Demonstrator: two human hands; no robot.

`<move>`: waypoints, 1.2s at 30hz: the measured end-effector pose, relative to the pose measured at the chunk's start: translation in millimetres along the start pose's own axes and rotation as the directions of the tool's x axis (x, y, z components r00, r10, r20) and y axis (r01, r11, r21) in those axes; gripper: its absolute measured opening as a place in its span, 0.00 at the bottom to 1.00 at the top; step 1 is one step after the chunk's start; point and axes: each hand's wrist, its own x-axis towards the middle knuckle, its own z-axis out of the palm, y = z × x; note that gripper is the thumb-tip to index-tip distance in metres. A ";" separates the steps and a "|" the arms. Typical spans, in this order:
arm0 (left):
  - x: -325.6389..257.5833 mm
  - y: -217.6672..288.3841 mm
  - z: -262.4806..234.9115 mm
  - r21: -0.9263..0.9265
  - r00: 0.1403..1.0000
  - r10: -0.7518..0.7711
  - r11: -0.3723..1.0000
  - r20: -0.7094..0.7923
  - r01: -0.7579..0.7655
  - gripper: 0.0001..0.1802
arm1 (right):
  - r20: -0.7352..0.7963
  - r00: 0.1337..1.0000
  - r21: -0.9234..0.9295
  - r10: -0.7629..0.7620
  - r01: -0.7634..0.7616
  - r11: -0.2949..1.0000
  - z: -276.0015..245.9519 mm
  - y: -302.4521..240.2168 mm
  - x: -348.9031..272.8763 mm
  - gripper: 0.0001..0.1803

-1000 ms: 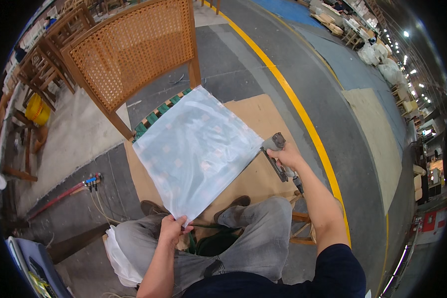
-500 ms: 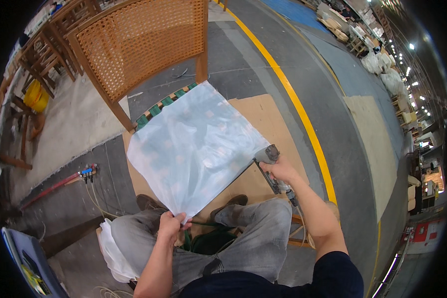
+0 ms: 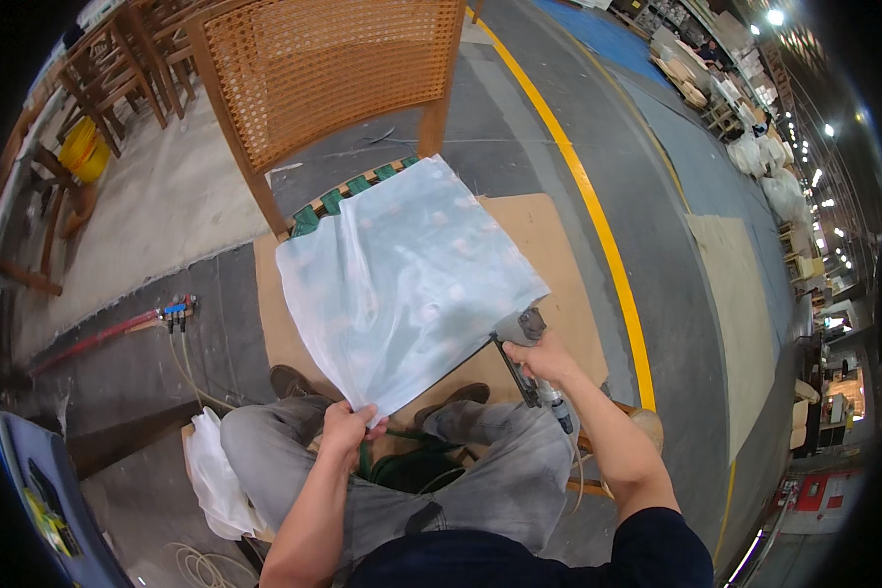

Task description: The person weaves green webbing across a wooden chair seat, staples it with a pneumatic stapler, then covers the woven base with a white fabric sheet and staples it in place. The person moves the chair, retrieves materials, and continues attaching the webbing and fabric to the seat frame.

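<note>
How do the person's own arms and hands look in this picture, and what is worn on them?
Both forearms are bare, entering from the lower edge. The left hand and right hand wear no gloves, and no watch or ring is visible. The right arm ends in a short dark navy sleeve at the upper arm. The left arm's sleeve is not clearly seen.

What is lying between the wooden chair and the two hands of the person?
In the head view, a pale translucent plastic sheet spans from the wooden chair down to the left hand and right hand.

1 pale plastic sheet, 1 staple gun, 1 cane-backed chair, 2 hands, 1 yellow bucket
</note>
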 end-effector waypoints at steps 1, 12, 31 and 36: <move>1.3 -1.2 -2.3 -0.002 1.000 -0.001 1.000 0.008 0.001 0.13 | 0.004 1.000 0.022 -0.003 0.003 1.000 0.9 -2.4 -3.6 0.17; 6.7 -3.3 -6.6 -0.063 0.999 -0.001 0.998 -0.036 -0.001 0.11 | 0.073 0.996 -0.096 0.056 -0.049 0.994 50.5 -31.4 -35.0 0.18; 4.4 -9.4 -11.4 -0.040 0.997 0.041 0.998 -0.067 -0.043 0.11 | 0.252 0.966 0.053 0.060 -0.076 0.996 89.1 -40.0 -72.8 0.14; 7.3 -13.4 -12.9 -0.034 0.994 0.078 0.996 -0.076 -0.081 0.13 | 0.267 0.961 0.150 0.066 -0.110 0.983 98.6 -37.1 -76.0 0.12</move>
